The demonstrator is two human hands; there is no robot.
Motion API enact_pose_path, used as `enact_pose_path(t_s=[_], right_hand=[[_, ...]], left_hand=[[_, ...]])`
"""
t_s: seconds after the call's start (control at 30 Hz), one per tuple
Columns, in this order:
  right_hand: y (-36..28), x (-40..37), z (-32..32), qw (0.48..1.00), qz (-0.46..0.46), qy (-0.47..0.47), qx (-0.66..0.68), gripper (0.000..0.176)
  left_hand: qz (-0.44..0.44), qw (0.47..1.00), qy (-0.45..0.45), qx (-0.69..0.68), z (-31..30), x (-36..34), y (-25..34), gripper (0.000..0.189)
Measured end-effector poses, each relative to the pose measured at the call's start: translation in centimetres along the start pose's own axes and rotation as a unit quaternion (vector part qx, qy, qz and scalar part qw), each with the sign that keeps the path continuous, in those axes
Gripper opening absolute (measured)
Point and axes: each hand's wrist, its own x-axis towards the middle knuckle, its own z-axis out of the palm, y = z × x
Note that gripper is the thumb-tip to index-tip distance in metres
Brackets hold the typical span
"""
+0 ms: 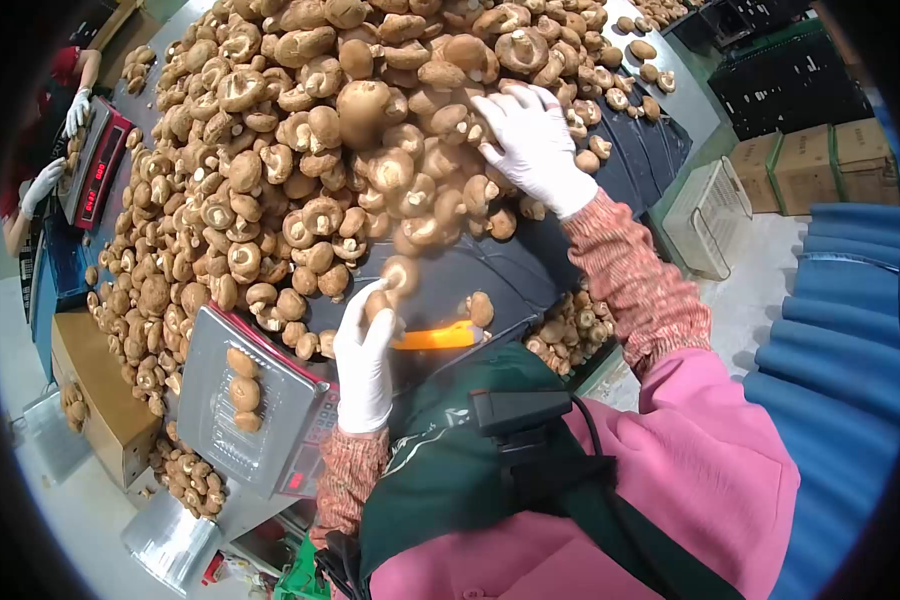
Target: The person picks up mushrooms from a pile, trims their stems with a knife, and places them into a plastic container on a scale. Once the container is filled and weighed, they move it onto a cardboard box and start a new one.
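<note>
Left hand (365,362) grips one mushroom (398,275); right hand (533,142) open on pile (300,150) — three in tray (210,400).

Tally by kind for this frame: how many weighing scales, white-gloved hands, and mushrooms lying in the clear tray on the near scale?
Weighing scales: 2 (near scale, far scale)
White-gloved hands: 4 (left hand holding a mushroom, right hand on the pile, co-worker's two hands)
Mushrooms in the clear tray: 3
Total: 9
</note>
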Motion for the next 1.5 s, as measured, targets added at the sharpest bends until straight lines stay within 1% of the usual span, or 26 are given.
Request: enact_pose_path(t_s=[0.1,0.17,0.2,0.23,0.3,0.37,0.4,0.43,0.5,0.57,0.63,0.67,0.7,0.77,0.83,0.87,0.9,0.97,1.03,1.13,1.2,1.27,1.3,1.37,1.43,1.5], right_hand=[[-0.1,-0.3,-0.1,0.998,-0.021,0.035,0.055,0.044],[-0.4,-0.9,-2.2,0.99,0.061,0.032,0.127,0.046],[-0.8,-1.2,-3.5,0.921,0.186,0.006,0.341,0.046],[-0.9,-1.5,-4.4,0.792,0.301,-0.02,0.531,0.045],[-0.9,-2.2,-6.2,0.517,0.333,-0.025,0.789,0.048],[-0.4,-4.1,-4.8,0.177,0.32,-0.049,0.929,0.059],[-1.4,-4.2,-5.1,0.077,0.337,-0.044,0.937,0.066],[-1.8,-4.2,-4.6,-0.005,0.27,-0.106,0.957,0.049],[-4.0,-3.6,-5.0,-0.102,0.314,-0.122,0.936,0.054],[-5.8,-3.8,-3.4,-0.177,0.265,-0.167,0.933,0.065],[-8.5,-2.7,-3.5,-0.156,0.304,-0.197,0.919,0.067],[-10.5,-2.3,-3.7,-0.203,0.256,-0.239,0.914,0.067],[-12.0,-1.9,-3.5,-0.158,0.249,-0.267,0.917,0.064],[-16.9,-0.4,-5.4,0.238,0.282,-0.261,0.892,0.06],[-21.1,0.6,-5.8,0.312,0.197,-0.323,0.872,0.054],[-23.5,1.0,-6.5,0.403,0.18,-0.341,0.83,0.051],[-25.6,1.3,-7.2,0.493,0.163,-0.352,0.779,0.048],[-29.5,1.0,-5.3,0.616,0.013,-0.288,0.733,0.046],[-32.5,2.0,-5.9,0.72,-0.115,-0.212,0.651,0.039],[-37.5,3.7,-4.2,0.774,-0.254,-0.126,0.566,0.03],[-40.5,2.9,-1.5,0.784,-0.309,0.046,0.536,0.018],[-41.9,2.2,-0.1,0.824,-0.356,-0.045,0.439,0.017],[-41.3,2.1,-0.6,0.789,-0.349,-0.081,0.499,0.019],[-41.6,2.1,-0.5,0.807,-0.326,0.068,0.489,0.024],[-37.9,3.0,-2.7,0.823,-0.296,-0.038,0.484,0.025],[-33.2,3.6,-3.1,0.849,-0.248,-0.158,0.439,0.025]], left_hand=[[0.004,1.0,0.0,-0.022,0.1,-0.5,-0.1,0.047],[0.007,0.999,0.011,-0.042,0.3,-0.8,0.2,0.048],[0.007,0.999,0.009,-0.051,0.0,-0.9,0.1,0.051],[0.01,0.997,0.003,-0.072,0.1,-1.0,0.2,0.049],[0.019,0.993,-0.012,-0.113,0.3,-1.2,0.8,0.046],[0.022,0.992,-0.046,-0.118,0.0,-1.3,1.0,0.047],[0.023,0.991,-0.052,-0.118,0.0,-1.6,1.4,0.048],[0.024,0.991,-0.056,-0.118,-0.1,-1.9,1.5,0.049],[0.035,0.991,-0.049,-0.123,-0.8,-2.6,1.5,0.055],[0.052,0.99,-0.024,-0.125,-1.7,-3.7,1.8,0.061],[0.049,0.989,-0.011,-0.141,-3.6,-5.1,1.5,0.068],[0.057,0.988,-0.001,-0.146,-4.6,-6.0,1.4,0.068],[0.065,0.986,0.015,-0.15,-5.3,-7.0,1.3,0.069],[0.112,0.98,0.085,-0.143,-7.5,-8.8,1.2,0.068],[0.184,0.959,0.214,0.006,-10.3,-10.8,1.0,0.062],[0.166,0.948,0.27,-0.021,-11.2,-12.0,1.6,0.052],[0.225,0.904,0.34,0.13,-12.9,-12.7,1.3,0.053],[0.242,0.864,0.404,0.178,-16.3,-14.0,0.5,0.053],[0.246,0.795,0.433,0.345,-18.3,-14.6,1.3,0.052],[0.215,0.732,0.459,0.456,-20.3,-14.6,1.0,0.05],[0.248,0.68,0.452,0.522,-21.4,-13.8,0.8,0.044],[0.212,0.692,0.416,0.551,-22.8,-13.7,-0.2,0.047],[0.204,0.682,0.401,0.577,-23.3,-13.8,-0.8,0.049],[0.182,0.643,0.396,0.63,-23.3,-13.9,-1.0,0.056],[0.205,0.643,0.407,0.615,-22.3,-14.3,0.4,0.055],[0.255,0.771,0.402,0.422,-17.8,-15.4,5.7,0.047]])
